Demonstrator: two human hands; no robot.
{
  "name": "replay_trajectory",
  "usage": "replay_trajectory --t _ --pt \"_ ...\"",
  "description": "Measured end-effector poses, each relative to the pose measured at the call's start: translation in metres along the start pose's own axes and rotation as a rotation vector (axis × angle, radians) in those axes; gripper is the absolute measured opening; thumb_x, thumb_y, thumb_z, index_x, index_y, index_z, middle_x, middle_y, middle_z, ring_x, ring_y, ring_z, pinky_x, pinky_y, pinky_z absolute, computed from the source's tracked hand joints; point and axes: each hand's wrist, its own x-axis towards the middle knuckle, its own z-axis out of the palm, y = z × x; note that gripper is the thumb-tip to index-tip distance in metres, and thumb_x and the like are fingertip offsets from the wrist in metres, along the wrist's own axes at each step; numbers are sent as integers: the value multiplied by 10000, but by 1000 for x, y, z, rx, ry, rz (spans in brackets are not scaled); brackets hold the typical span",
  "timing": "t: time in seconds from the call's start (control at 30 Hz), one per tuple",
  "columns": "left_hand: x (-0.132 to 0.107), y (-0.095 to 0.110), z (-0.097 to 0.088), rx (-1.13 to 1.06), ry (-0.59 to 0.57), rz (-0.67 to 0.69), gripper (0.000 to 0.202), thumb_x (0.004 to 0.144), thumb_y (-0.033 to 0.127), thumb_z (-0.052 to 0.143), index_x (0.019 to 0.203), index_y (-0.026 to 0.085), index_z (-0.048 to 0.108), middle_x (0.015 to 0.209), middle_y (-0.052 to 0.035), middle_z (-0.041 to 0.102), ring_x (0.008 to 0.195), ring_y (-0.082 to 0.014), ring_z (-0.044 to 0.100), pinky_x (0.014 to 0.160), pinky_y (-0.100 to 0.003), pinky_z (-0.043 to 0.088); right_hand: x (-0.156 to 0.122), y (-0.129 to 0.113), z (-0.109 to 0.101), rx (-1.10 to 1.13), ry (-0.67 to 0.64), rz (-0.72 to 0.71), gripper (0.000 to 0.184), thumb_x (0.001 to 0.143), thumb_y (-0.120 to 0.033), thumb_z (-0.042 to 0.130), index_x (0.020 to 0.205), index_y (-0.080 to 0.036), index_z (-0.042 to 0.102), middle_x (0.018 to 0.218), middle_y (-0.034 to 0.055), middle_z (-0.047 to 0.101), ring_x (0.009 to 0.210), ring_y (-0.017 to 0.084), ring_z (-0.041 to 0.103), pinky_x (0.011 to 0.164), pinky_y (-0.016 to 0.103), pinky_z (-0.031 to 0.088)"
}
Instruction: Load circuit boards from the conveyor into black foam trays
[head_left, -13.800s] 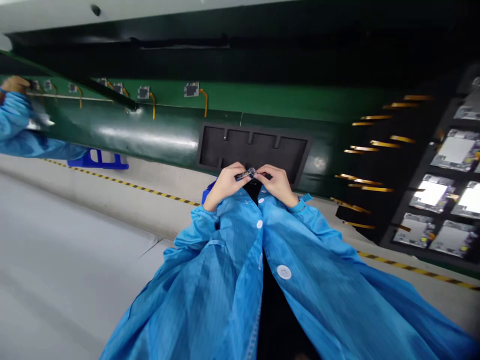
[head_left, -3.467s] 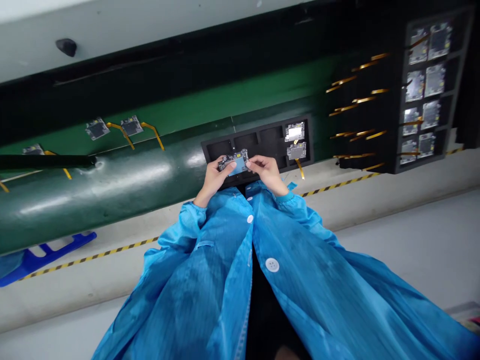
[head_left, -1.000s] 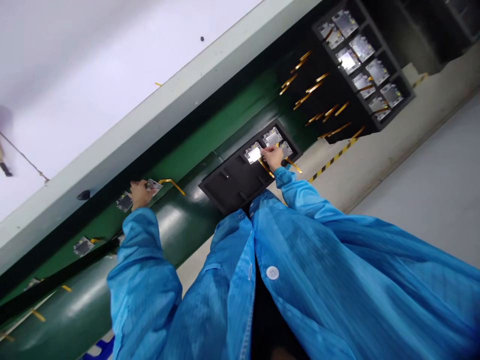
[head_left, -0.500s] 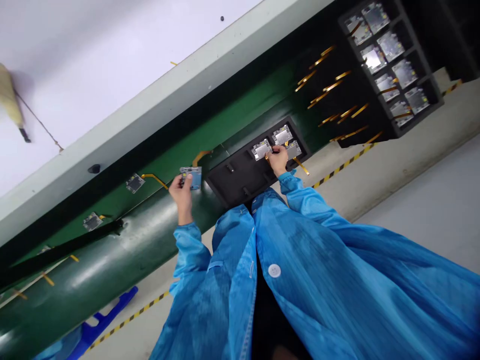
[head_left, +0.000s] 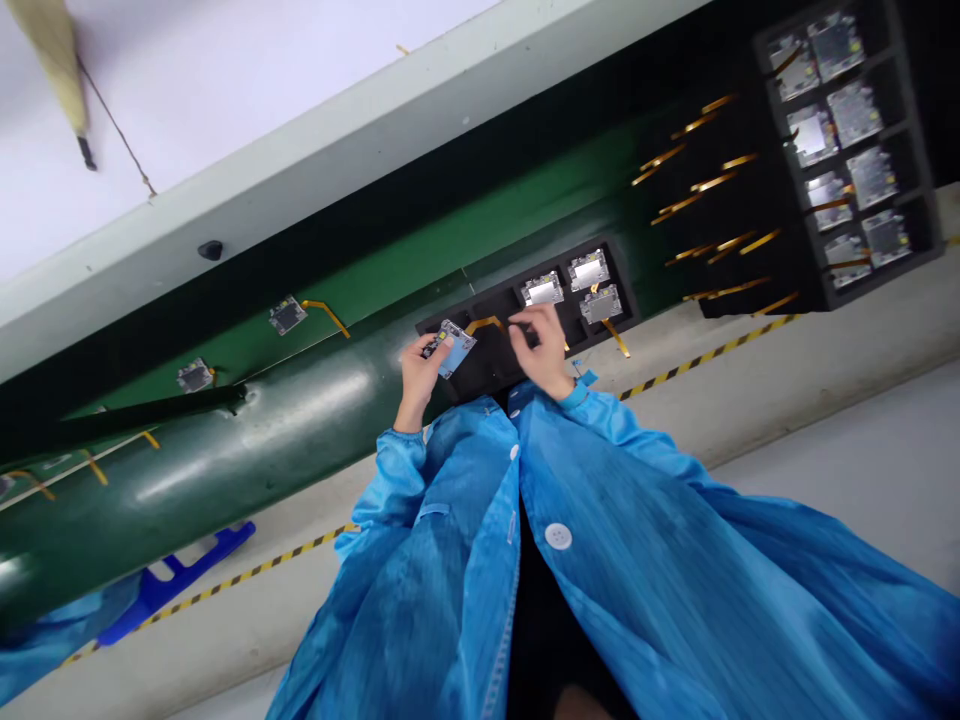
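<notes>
Between thumb and fingers, my left hand point(head_left: 422, 375) grips a small circuit board point(head_left: 457, 350) with a blue face and an orange ribbon cable sticking out to the right. It hovers over the left part of a black compartment tray point(head_left: 487, 376). My right hand point(head_left: 544, 348) is just right of the cable's end, fingers curled with a gap between thumb and forefinger, seemingly holding nothing. In the tray's right part lie a silvery board point(head_left: 543, 289), another board point(head_left: 589, 269) at the back and a third board point(head_left: 601, 304) whose ribbon hangs over the edge.
A stack of black trays point(head_left: 840, 290) stands at right, several boards in the top one and orange ribbons poking from its side. On the green belt point(head_left: 315, 385) to the left lie a board point(head_left: 287, 314) and another point(head_left: 195, 375). A pale ledge point(head_left: 337, 150) runs behind.
My left hand has brought its board rightwards over the tray. My right hand has let go of the silvery board, which now lies in the tray, and moved slightly left.
</notes>
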Motion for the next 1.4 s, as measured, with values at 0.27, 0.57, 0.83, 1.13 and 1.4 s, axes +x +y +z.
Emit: replay_trajectory --t 0.27,0.57,0.83,1.13,1.4 --pt "-17 6 15 97 -104 69 392 708 579 960 834 224 853 800 -13 792 731 -195 665 703 -311 533 -11 -27 12 215 -323 177 122 884 -335 854 980 -260 841 991 53 772 880 240 710 837 393 598" --pt "-20 -10 28 -117 -258 -35 593 658 687 1011 960 201 854 979 -70 852 961 -270 784 901 -376 622 -9 -8 -13 399 -363 425 472 710 -635 979 773 -214 774 748 17 747 705 171 674 704 303 573" --pt "-31 -40 74 -217 -414 -229 633 665 662 1048 991 159 843 964 -107 860 887 -269 825 889 -425 694 -7 11 -42 425 -252 508 566 593 -676 1053 715 -219 744 659 -6 704 632 143 628 643 286 560" --pt "-29 -51 121 -221 -529 -406 421 797 439 1042 918 117 799 818 -78 827 758 -187 803 853 -333 676 -8 41 -79 347 -197 543 616 548 -701 1062 715 -224 709 696 6 704 666 165 629 684 339 603" --pt "-34 -54 159 -227 -603 -582 312 922 338 966 950 132 733 847 -111 825 734 -182 796 810 -309 664 3 78 -97 220 -164 573 599 572 -689 1006 787 -239 676 693 -22 670 650 148 589 592 283 535"
